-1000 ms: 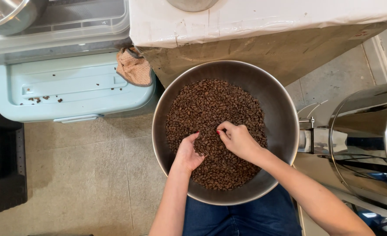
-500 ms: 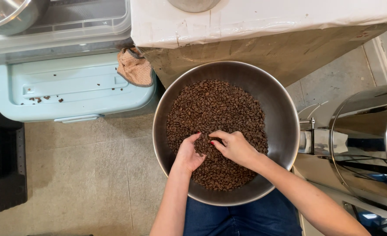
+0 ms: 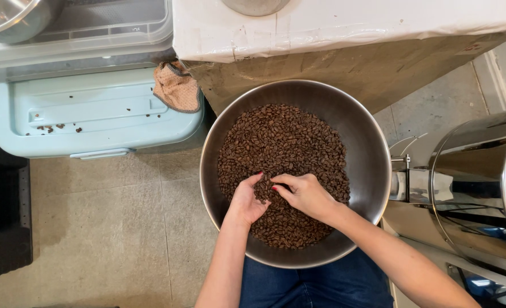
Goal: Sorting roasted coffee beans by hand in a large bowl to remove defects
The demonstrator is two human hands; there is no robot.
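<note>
Steel, brushed and round: a wide mixing bowl [image 3: 373,142] is held on the lap of a seated person in blue jeans [image 3: 315,285], its floor covered by a heap of dark roasted coffee beans [image 3: 281,148]. Both hands are set in the near part of the heap. The left hand [image 3: 246,201] is cupped, palm turned inward, fingers loosely curled around a small clump of beans; the right hand [image 3: 309,195] lies just beside it, fingertips pointed toward the left palm and pressed among the same beans, so that the two hands are brought together, almost touching, neither fully closed. Red-painted nails are visible on both. Whether single beans are pinched between the right fingers cannot be told. For sorting of this kind to be done well, a judgement only: small portions should be lifted and spread thinly in the cupped palm, the bowl should be kept level on the knees, and the beans should be kept well below the rim. Entered around it: a pale blue plastic bin lid [image 3: 93,120] with a few stray beans on it, a peach cloth [image 3: 176,86] draped at its corner, a white-topped box [image 3: 344,25] above the bowl, a polished steel drum [image 3: 481,182] to the right, a tiled floor [image 3: 104,228].
</note>
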